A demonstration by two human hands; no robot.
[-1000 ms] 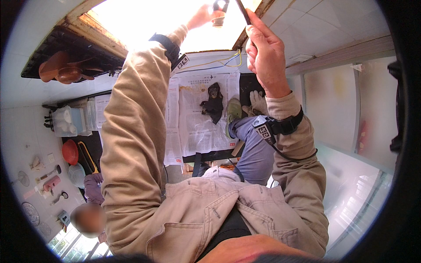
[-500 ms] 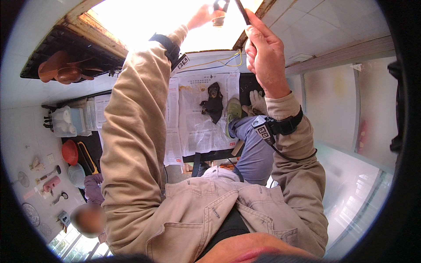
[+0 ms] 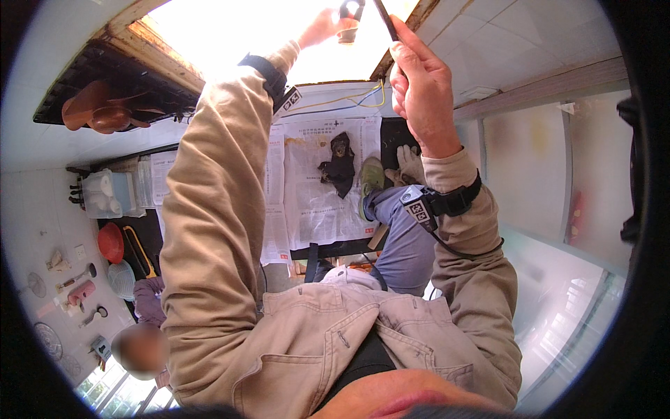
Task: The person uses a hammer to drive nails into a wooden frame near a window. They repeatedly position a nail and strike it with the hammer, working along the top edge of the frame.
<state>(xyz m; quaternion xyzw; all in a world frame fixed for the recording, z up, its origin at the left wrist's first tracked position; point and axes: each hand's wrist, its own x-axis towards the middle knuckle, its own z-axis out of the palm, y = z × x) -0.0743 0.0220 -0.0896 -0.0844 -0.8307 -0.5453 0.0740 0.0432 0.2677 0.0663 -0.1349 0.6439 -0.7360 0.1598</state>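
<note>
Both arms raised overhead. Left hand (image 3: 322, 26) touches a small dark fitting (image 3: 347, 15) at the bright ceiling opening; its grip cannot be told against glare. Right hand (image 3: 421, 91) grip clenched on a thin dark tool (image 3: 385, 19) beside that fitting.

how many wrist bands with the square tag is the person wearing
2. One wrist band sits on the raised left arm, just below the left hand. The other wrist band wraps the right arm, below the right hand.
</note>
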